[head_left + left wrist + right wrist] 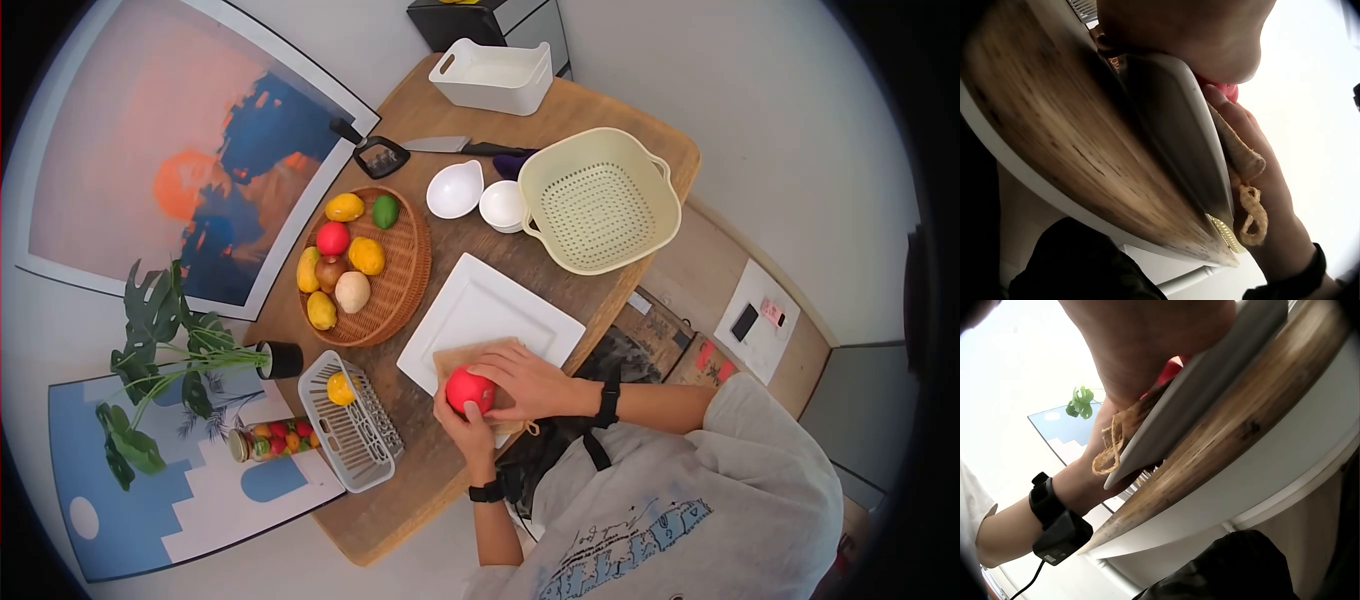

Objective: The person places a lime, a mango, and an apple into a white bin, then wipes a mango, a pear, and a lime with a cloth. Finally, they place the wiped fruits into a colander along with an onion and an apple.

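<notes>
A red round fruit [470,391] is held between both hands over a tan cloth [455,357] with a cord loop. My left hand [462,432] curls round its near-left side, thumb and fingers against the skin. From the other side my right hand [530,384] grips it, fingers bent over the top. The cloth lies across a corner of a white square plate [490,300]. In the left wrist view the fruit [1230,91] peeks out between the palms. In the right wrist view the cord loop [1107,461] hangs past the plate's edge.
Beyond the plate stands a wicker tray [415,270] of assorted fruit. A grey basket [375,440] holds one yellow fruit. White bowls [455,190], a cream colander [600,200], a knife [440,145], a black-handled peeler [380,155] and a white bin [495,80] line the table.
</notes>
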